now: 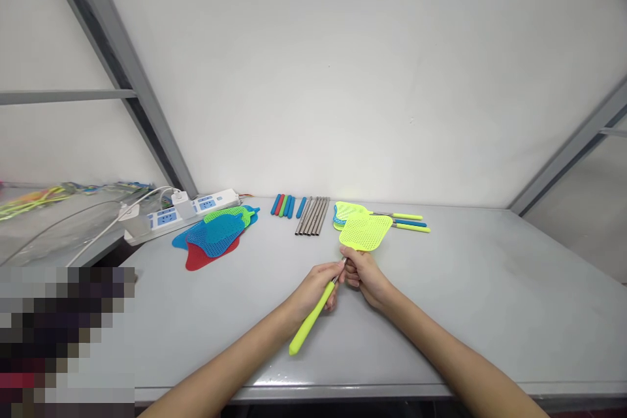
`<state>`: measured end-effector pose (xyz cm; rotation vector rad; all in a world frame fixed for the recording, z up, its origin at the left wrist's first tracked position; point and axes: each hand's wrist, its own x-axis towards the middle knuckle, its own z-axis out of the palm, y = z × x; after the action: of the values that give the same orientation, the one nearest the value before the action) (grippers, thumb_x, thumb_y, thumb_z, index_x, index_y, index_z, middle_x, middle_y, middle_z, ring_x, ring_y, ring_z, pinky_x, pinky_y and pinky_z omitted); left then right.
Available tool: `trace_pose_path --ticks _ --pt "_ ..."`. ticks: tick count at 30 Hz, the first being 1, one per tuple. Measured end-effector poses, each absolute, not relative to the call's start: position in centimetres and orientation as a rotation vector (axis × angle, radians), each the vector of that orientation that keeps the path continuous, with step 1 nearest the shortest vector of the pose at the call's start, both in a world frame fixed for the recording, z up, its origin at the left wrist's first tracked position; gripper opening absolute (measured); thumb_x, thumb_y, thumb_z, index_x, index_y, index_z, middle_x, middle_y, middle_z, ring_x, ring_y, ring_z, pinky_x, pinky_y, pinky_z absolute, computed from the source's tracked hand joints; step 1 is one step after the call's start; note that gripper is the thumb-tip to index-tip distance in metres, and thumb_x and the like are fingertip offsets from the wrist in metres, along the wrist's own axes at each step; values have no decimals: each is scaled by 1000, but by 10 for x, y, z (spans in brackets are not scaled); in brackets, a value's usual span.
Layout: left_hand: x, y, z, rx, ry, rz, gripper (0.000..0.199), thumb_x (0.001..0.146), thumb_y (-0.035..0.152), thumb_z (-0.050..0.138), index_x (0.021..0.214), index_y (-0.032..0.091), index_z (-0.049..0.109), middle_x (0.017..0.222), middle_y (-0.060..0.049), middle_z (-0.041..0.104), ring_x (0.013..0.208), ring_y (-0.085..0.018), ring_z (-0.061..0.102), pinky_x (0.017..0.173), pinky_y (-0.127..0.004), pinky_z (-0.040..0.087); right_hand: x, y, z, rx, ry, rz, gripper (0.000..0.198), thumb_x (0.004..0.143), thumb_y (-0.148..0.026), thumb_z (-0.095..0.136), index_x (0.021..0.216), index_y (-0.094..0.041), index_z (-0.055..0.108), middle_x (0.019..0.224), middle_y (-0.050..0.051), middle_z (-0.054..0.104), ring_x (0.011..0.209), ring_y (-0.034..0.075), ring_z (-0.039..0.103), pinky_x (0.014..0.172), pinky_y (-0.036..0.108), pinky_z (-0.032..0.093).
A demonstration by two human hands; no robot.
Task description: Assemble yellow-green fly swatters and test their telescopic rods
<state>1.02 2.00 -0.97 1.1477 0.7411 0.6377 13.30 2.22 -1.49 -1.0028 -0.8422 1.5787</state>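
A yellow-green fly swatter is held above the table's middle, its mesh head tilted away from me and its long handle slanting down to the left. My left hand is closed around the thin metal rod just above that handle. My right hand is closed where the rod meets the head, so the joint is hidden by the fingers. Behind the held head lie other fly swatters, their yellow-green and blue handles pointing right.
Loose swatter heads in blue, green and red overlap at left. Metal rods and coloured handles lie in rows toward the wall. A power strip with plugged-in white cables stands at back left. The grey table meets a white wall.
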Motion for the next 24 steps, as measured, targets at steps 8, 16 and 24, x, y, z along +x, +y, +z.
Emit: trace_pose_path --ticks 8,16,24 --pt "7 18 -6 1095 816 644 30 72 39 41 55 16 44 36 5 36 31 -5 28 34 -17 18 135 18 -11 -886 -885 1825 45 68 -46 52 47 -18 23 39 -7 27 35 3 18 34 18 14" --pt "4 15 11 885 636 910 23 76 38 45 79 16 49 59 4 44 40 -2 35 40 -16 32 135 18 -9 -895 -967 1768 38 69 -46 51 51 -17 36 43 -9 20 37 4 14 36 18 14" --pt "0 19 15 792 501 1090 11 76 27 50 77 16 49 75 -1 52 68 -7 50 62 -18 42 132 19 -13 -934 -1109 1707 26 67 -38 56 60 -15 48 47 -6 35 37 3 22 36 19 16"
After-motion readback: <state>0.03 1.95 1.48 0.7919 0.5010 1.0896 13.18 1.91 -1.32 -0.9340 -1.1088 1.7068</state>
